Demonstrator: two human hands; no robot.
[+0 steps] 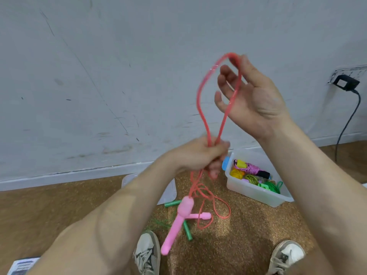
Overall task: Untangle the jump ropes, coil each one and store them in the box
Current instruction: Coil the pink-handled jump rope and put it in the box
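Bare room: scuffed grey wall, speckled brown floor (plugged socket).

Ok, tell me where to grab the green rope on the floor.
Grip the nearer green handle by its free lower end, from above. It is a rigid stick lying flat on the floor; its upper end sits behind the hanging pink handle, and the green cord is a thin loose tangle.

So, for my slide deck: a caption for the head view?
Left hand grips the pink jump rope while the right hand holds up its loop.
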